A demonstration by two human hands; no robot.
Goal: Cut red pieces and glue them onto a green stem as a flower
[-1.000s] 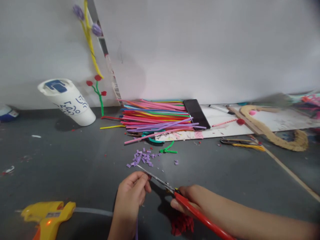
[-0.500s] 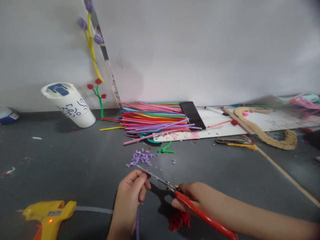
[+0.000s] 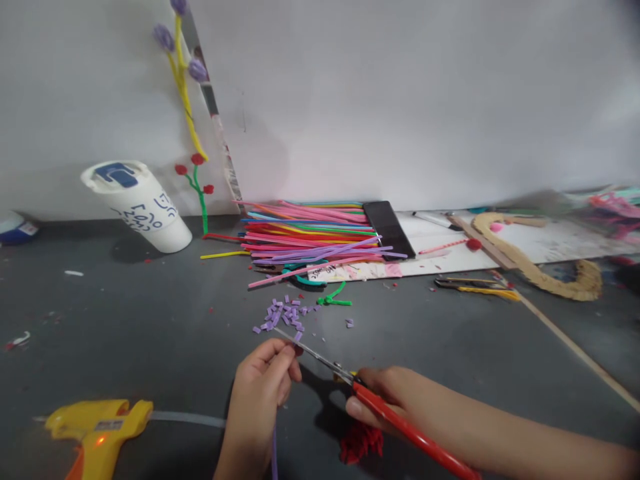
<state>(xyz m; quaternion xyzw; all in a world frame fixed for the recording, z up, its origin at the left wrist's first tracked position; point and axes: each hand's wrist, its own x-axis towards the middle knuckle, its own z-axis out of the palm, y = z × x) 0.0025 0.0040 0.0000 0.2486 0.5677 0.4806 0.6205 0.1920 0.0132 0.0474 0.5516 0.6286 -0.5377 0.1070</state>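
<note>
My left hand (image 3: 265,390) pinches a purple pipe cleaner (image 3: 275,447), whose long end hangs below the palm. Red-handled scissors (image 3: 395,417) are in my right hand (image 3: 387,393), their blades reaching left to the fingertips of my left hand. The blades look closed or nearly so. A short purple piece (image 3: 299,336) shows right at the blades, just above my left fingertips. Beyond the blades lies a scattered pile of small purple pieces (image 3: 285,313). Beneath my right hand is a red fuzzy bundle (image 3: 361,443).
A yellow glue gun (image 3: 95,427) with its light on lies at the front left. Further back are a white tumbler (image 3: 145,213), pipe cleaners (image 3: 310,233), a black phone (image 3: 389,230), a green twisted piece (image 3: 335,297), a cutter (image 3: 470,285) and a curved tan form (image 3: 540,270).
A short purple piece now shows at the blades above my left fingertips. Both hands keep nearly the same place, and the view has shifted slightly.
</note>
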